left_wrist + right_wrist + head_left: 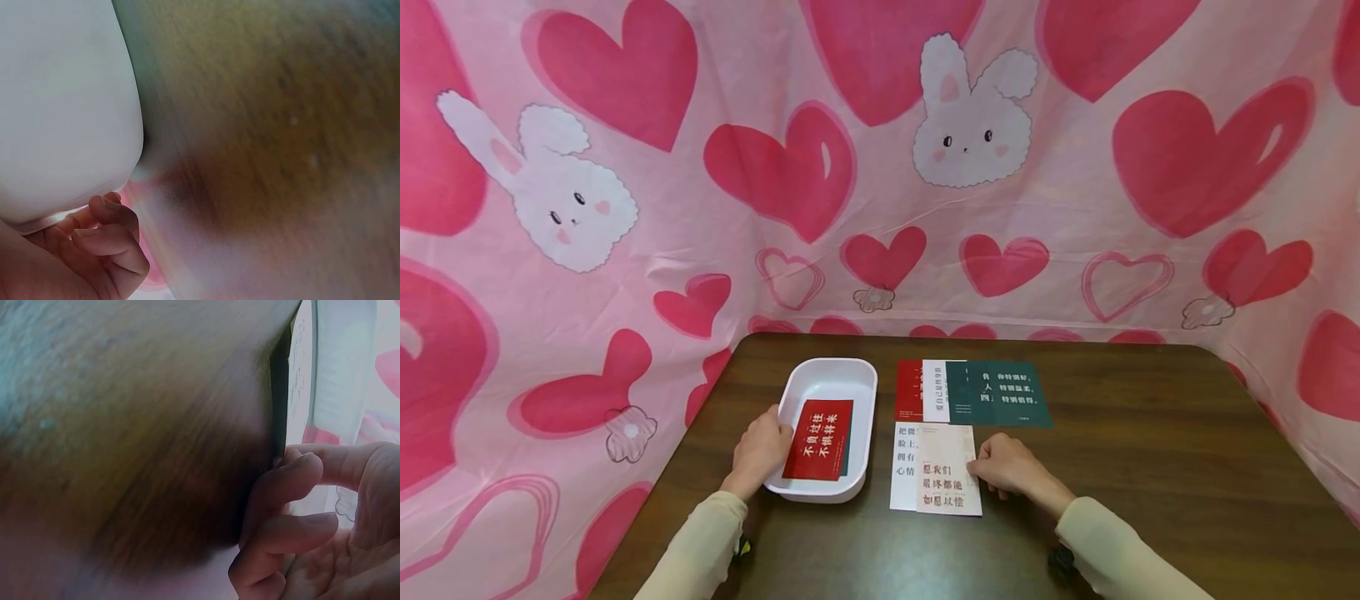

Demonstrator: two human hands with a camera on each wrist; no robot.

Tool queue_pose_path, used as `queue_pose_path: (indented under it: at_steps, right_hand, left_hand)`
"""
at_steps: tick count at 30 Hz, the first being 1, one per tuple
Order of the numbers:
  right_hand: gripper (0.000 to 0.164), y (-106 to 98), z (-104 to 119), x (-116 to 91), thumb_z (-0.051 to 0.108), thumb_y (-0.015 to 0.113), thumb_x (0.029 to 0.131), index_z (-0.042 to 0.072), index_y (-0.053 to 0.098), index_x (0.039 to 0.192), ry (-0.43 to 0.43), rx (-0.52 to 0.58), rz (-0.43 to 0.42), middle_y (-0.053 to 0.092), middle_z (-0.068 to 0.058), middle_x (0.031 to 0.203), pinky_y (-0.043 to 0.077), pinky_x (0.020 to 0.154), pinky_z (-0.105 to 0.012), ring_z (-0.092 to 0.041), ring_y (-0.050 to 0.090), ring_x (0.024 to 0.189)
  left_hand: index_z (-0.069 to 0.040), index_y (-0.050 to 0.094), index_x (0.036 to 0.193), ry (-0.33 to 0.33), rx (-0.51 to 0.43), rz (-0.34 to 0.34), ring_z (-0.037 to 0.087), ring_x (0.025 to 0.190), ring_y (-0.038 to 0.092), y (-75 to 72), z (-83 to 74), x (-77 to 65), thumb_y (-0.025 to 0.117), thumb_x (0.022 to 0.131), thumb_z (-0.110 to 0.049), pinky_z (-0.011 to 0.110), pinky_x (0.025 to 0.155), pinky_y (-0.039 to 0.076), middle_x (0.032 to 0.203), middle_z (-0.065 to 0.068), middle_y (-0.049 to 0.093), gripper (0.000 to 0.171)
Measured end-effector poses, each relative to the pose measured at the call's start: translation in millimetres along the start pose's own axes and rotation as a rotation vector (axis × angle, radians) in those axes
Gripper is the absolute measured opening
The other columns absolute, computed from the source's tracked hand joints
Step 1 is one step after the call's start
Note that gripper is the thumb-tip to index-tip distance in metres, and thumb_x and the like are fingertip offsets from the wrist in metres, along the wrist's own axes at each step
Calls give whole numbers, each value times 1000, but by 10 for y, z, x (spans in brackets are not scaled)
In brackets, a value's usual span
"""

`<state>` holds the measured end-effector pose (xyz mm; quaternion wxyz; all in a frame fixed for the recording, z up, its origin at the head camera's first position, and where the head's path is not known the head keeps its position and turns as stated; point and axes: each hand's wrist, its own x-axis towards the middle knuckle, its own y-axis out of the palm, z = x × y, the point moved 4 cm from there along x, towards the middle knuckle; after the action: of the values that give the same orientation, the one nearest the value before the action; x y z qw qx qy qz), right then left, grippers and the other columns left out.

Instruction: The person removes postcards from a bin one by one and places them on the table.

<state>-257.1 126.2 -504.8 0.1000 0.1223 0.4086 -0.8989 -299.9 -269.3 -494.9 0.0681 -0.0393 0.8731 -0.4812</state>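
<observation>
My left hand (760, 450) grips the left rim of a white plastic basin (868, 392); the left wrist view shows its curled fingers (112, 234) against the outer wall. Inside the basin lies a red card (820, 442) with white characters, over a dark green card (847, 454) that is mostly covered. At the near row, my right hand (1011, 467) pinches the right edge of a cream card (951, 483) with reddish-brown characters. This card overlaps a white card (904, 487) to its left. From the right wrist, curled fingers (281, 487) show at the card's edge.
Behind the cream card lies an overlapping row: a red card (907, 392), a white card (936, 396) and dark green cards (1026, 396). All stand on a dark brown wooden table (1150, 467). A pink heart-and-rabbit cloth (880, 200) hangs beyond its far and left edges.
</observation>
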Motion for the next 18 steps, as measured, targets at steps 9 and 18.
queue_pose_path:
  at_steps: [9, 18]
  right_hand:
    - [32, -1, -2, 1, 20, 75, 95, 9, 64, 67, -10, -5, 8, 57, -6, 56, 39, 43, -21, -16, 53, 44]
    - [30, 13, -19, 24, 20, 74, 95, 9, 63, 69, -41, -10, 17, 57, -5, 57, 41, 43, -22, -16, 52, 43]
  left_hand:
    - [11, 46, 144, 2, -11, 7, 41, 107, 66, 1, 4, -5, 62, 101, -15, 64, 92, 55, 129, 29, 62, 53]
    - [10, 46, 145, -9, -10, 7, 41, 108, 66, 1, 2, -9, 62, 102, -15, 64, 93, 55, 130, 29, 62, 53]
